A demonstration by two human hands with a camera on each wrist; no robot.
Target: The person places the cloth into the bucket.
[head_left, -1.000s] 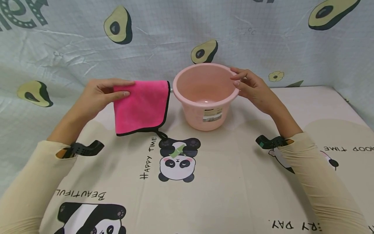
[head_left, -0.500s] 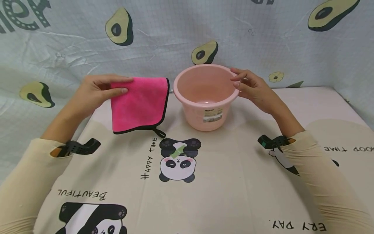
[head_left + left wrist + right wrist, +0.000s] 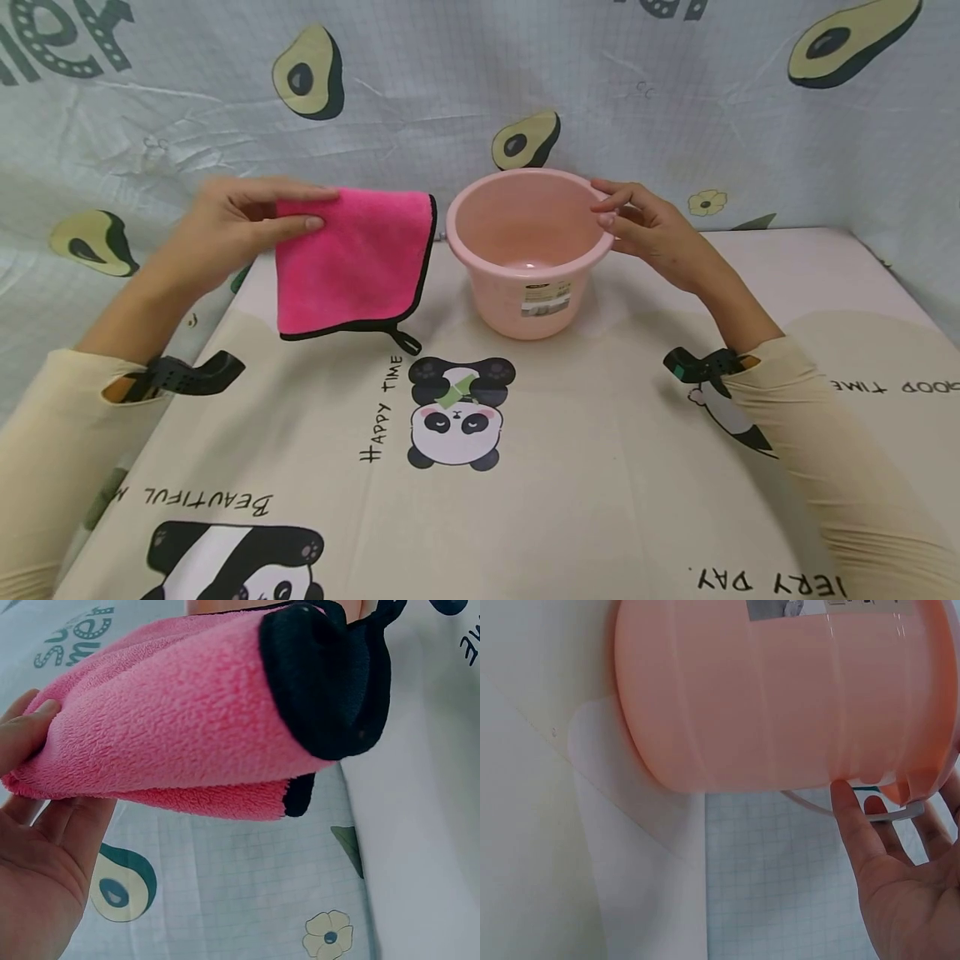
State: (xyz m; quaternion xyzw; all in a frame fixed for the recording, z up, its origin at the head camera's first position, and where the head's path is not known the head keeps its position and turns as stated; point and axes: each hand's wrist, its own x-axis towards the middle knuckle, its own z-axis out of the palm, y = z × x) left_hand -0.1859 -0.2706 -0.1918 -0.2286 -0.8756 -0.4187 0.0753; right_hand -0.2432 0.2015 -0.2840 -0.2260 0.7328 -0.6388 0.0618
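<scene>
In the head view my left hand [image 3: 232, 225] pinches the upper left corner of a folded pink cleaning cloth [image 3: 352, 258] between thumb and fingers. The cloth hangs above the table, its black border and hanging loop at the lower right. The left wrist view shows the plush cloth [image 3: 187, 712] in folded layers with the left hand [image 3: 45, 847] at one end. A light pink bucket [image 3: 525, 308] stands upright to the cloth's right, a label on its front. My right hand [image 3: 660, 237] holds its right rim. In the right wrist view a pale handle [image 3: 885, 816] passes by the right hand [image 3: 900, 877].
A cream tablecloth [image 3: 585, 467] with panda prints and lettering covers the table. Behind it hangs a pale curtain [image 3: 420, 75] printed with avocados. The table's far edge runs just behind the bucket.
My left hand has moved a little left and up, carrying the cloth slightly away from the bucket. The right hand stays at the rim, and the bucket keeps its place.
</scene>
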